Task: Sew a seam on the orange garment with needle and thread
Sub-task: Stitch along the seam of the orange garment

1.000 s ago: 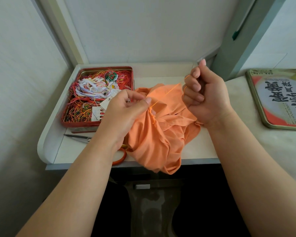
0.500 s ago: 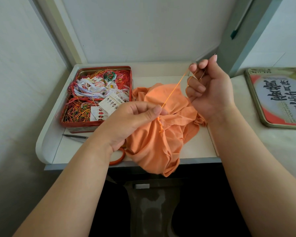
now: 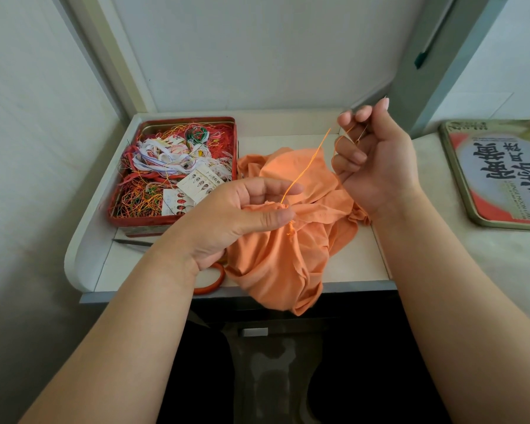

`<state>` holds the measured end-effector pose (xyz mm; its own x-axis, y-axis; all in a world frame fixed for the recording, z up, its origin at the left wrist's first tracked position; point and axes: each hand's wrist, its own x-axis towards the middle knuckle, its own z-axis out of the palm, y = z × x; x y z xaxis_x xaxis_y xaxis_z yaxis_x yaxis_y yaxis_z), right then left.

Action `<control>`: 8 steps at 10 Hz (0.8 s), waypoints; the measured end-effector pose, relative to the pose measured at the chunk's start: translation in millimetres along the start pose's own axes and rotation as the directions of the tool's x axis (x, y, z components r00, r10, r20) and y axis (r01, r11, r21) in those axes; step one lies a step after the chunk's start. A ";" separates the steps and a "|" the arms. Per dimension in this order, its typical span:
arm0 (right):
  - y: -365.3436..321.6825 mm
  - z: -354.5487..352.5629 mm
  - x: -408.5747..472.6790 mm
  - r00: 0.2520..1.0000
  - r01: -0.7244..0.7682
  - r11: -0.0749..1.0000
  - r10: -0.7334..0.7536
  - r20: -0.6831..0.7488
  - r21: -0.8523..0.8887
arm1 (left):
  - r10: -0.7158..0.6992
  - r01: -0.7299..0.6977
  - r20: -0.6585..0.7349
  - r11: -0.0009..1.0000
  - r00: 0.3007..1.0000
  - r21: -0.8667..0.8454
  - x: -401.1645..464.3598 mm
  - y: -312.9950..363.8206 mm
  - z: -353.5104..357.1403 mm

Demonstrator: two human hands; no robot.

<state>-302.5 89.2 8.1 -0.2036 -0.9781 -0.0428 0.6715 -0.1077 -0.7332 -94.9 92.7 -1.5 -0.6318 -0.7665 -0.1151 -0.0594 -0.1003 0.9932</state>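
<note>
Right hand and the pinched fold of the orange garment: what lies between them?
In the head view, only a taut orange thread spans from the right hand to the fold of the orange garment that the left hand pinches.

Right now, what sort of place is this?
Probably a home sewing corner: a red tin of tangled threads on a small white table, an orange garment, and scissors.

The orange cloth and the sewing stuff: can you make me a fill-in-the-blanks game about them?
1. The left hand pinches the ____ cloth.
2. The right hand pulls a thread up from the ____.
3. The red tin full of threads sits on the ____ side of the cloth.
4. The scissors have ____ handles.

Missing words: orange; cloth; left; red
</note>
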 end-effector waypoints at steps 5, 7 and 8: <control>-0.2 0.9 -2.2 1.000 0.003 1.000 -0.003 0.003 0.020 | 0.065 -0.065 -0.152 0.998 0.986 0.003 5.2 -4.9 -2.9; -0.6 0.6 -2.3 1.000 0.005 1.000 -0.005 0.003 0.026 | 0.050 -0.044 -0.222 0.999 0.974 0.032 6.1 -4.9 -6.2; -1.3 0.2 -2.1 0.999 0.029 1.000 -0.029 -0.026 0.001 | 0.027 -0.019 -0.237 0.999 0.971 0.036 5.9 -5.0 -7.6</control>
<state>-302.8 91.3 9.3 -0.2408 -0.9698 -0.0392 0.6662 -0.1358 -0.7333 -92.6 83.8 -7.3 -0.4321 -0.8974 -0.0896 -0.0753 -0.0631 0.9952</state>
